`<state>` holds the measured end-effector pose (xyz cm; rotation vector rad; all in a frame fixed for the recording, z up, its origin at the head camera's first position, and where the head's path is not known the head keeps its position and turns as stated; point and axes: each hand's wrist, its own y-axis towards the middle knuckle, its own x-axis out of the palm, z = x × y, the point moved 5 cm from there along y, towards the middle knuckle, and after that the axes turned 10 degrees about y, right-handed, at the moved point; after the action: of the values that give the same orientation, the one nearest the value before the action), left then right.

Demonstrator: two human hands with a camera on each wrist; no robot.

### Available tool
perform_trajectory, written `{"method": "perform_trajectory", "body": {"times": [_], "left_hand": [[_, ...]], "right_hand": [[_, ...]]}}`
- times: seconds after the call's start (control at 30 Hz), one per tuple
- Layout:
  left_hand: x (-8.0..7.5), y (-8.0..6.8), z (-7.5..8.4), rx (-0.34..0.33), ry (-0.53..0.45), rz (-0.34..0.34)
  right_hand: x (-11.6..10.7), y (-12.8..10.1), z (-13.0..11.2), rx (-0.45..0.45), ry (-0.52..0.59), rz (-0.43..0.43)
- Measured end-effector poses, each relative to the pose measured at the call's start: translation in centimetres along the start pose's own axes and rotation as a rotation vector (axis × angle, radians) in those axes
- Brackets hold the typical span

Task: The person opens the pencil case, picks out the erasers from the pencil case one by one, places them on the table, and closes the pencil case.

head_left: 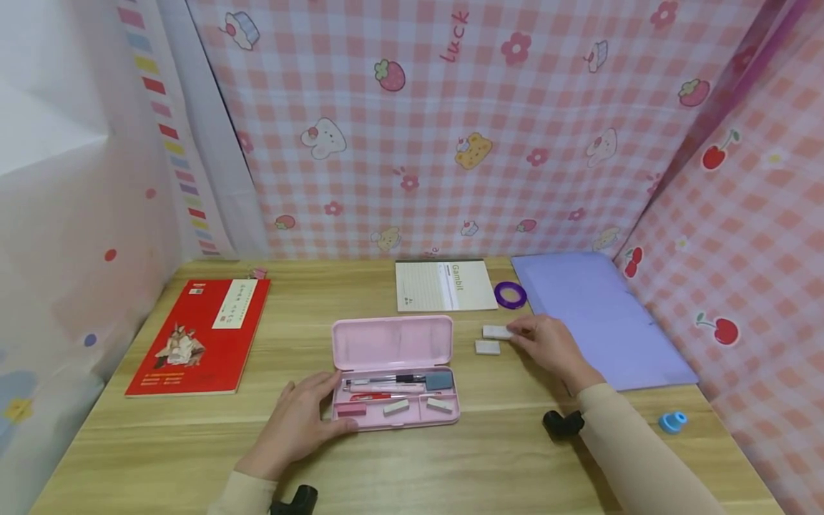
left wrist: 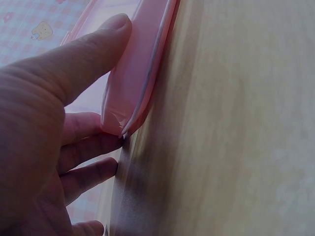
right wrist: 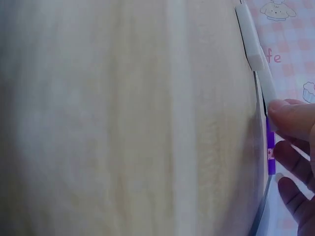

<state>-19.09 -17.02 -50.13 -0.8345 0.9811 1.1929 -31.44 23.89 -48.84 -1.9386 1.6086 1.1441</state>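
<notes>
A pink pencil case (head_left: pixel 394 342) lies with its lid raised in the middle of the table. My left hand (head_left: pixel 299 423) holds its left end, thumb (left wrist: pixel 106 42) along the front wall and fingers at the corner. Pens (head_left: pixel 380 381), a blue-grey block (head_left: pixel 439 380), a small pink block (head_left: pixel 350 410) and two white erasers (head_left: pixel 395 408) sit in its compartments. To the right of the case, my right hand (head_left: pixel 547 349) pinches the right end of a white eraser (head_left: pixel 494 332) between thumb and fingertips. A second white eraser (head_left: pixel 487 347) lies just in front of it.
Behind are a notepad (head_left: pixel 425 286) and a purple tape roll (head_left: pixel 511 295). A lilac folder (head_left: pixel 599 315) covers the back right, with a light blue cap-like piece (head_left: pixel 672 423) in front. At left lies a red book (head_left: pixel 206 343). Patterned cloth (head_left: pixel 438 200) hangs behind.
</notes>
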Motion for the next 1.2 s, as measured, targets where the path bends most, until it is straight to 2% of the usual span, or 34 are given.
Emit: {"method": "perform_trajectory", "body": {"times": [0.17,0.4,0.67,0.83,0.93,1.07,1.2], "left_hand": [[0.0,0.0,0.0,-0.001,-0.009,0.001],[-0.1,0.0,0.0,0.006,-0.006,0.009],[-0.1,0.0,0.0,0.001,-0.012,0.002],[-0.2,0.0,0.1,0.010,0.002,0.007],[-0.3,0.0,0.1,0.016,0.005,0.014],[-0.3,0.0,0.2,0.014,0.004,0.009],[-0.2,0.0,0.2,0.005,-0.002,-0.007]], "right_hand": [[0.3,0.1,0.3,0.030,-0.003,-0.034],[0.5,0.2,0.4,0.049,0.008,-0.032],[0.2,0.1,-0.3,0.031,-0.004,-0.024],[0.0,-0.2,-3.3,-0.060,0.008,0.006],[0.9,-0.6,-6.3,-0.186,0.002,-0.005],[2.9,-1.7,-9.7,-0.309,-0.015,-0.088],[5.0,-2.7,-11.8,-0.351,-0.004,-0.183]]}}
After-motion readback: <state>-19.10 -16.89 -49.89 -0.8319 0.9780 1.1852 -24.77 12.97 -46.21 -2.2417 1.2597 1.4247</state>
